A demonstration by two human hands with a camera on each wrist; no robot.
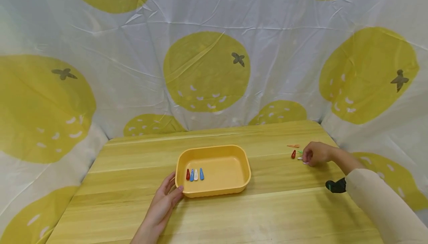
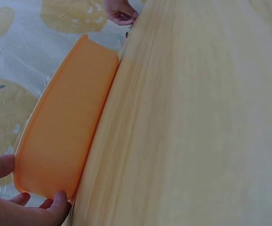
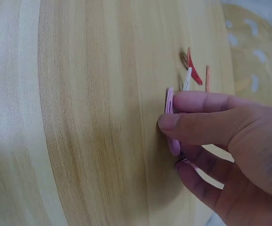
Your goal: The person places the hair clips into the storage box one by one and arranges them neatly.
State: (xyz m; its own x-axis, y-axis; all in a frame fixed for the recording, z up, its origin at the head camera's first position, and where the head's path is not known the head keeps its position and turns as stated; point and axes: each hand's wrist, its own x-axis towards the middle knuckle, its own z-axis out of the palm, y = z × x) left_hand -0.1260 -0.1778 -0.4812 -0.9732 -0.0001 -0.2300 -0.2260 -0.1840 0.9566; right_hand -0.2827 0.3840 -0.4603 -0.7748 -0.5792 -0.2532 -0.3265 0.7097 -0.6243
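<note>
My right hand (image 3: 225, 136) pinches a pink snap hair clip (image 3: 170, 101) between thumb and fingers, clip on its long edge, low over the table's right part; can't tell if it touches the wood. Another pinkish piece (image 3: 186, 161) shows under my lower fingers, mostly hidden. Just past my fingertips: white snap clip (image 3: 187, 79), then red snap clip (image 3: 194, 68), orange snap clip (image 1: 293, 146) farther back, and a green bit (image 1: 300, 152) too small to make out.

My left hand (image 1: 164, 203) grips the yellow plastic tray (image 1: 224, 191) at its near-left corner, fingers on the left wall, thumb at the front. Tray sits flat mid-table, well apart from my right hand. Inside, at the left end, four snap clips in a row, left to right: red one (image 1: 188, 174), patterned blue one (image 1: 192, 175), white one (image 1: 196, 175), plain blue one (image 1: 202, 174), the last slightly spaced off.

Wood-grain table (image 1: 267, 214); behind it, white curtain (image 1: 140, 51) with big yellow fruit prints. Pale sleeve (image 1: 378, 199) on my right arm.
</note>
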